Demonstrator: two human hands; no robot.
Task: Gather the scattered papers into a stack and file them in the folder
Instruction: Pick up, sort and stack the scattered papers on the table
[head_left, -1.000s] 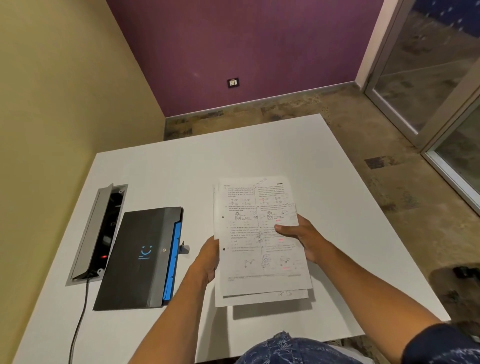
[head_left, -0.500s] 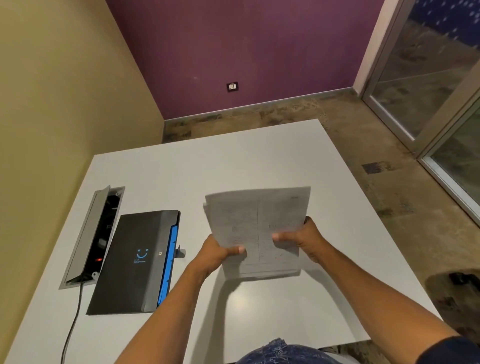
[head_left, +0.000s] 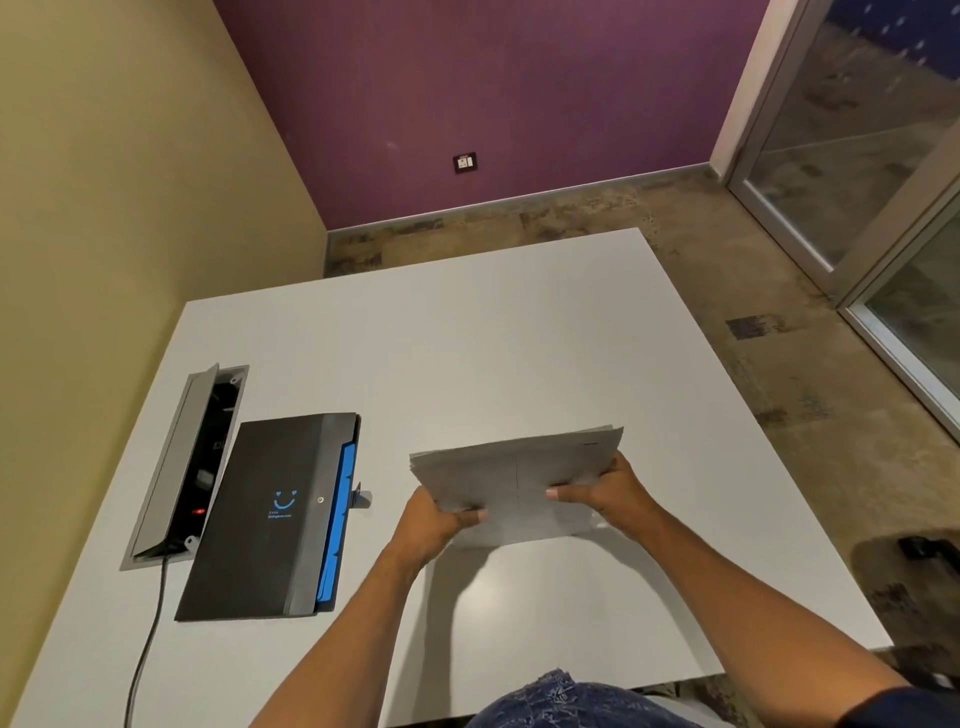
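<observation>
A stack of white printed papers (head_left: 514, 475) stands nearly on edge over the white table (head_left: 467, 338), its top tipped away from me and its lower edge at the tabletop. My left hand (head_left: 436, 519) grips the stack's lower left side and my right hand (head_left: 602, 493) grips its right side, thumbs on the near face. The black folder (head_left: 270, 514) with blue tabs along its right edge lies closed on the table, a hand's width left of my left hand.
An open cable box (head_left: 192, 462) is set into the table left of the folder, with a black cord (head_left: 145, 639) running to the front edge. A yellow wall bounds the table on the left. Bare floor and glass doors (head_left: 857, 156) are to the right.
The papers went from lying tilted face-up in my hands to standing nearly on edge. Both hands shifted to the sides and lowered the stack's bottom edge to the table.
</observation>
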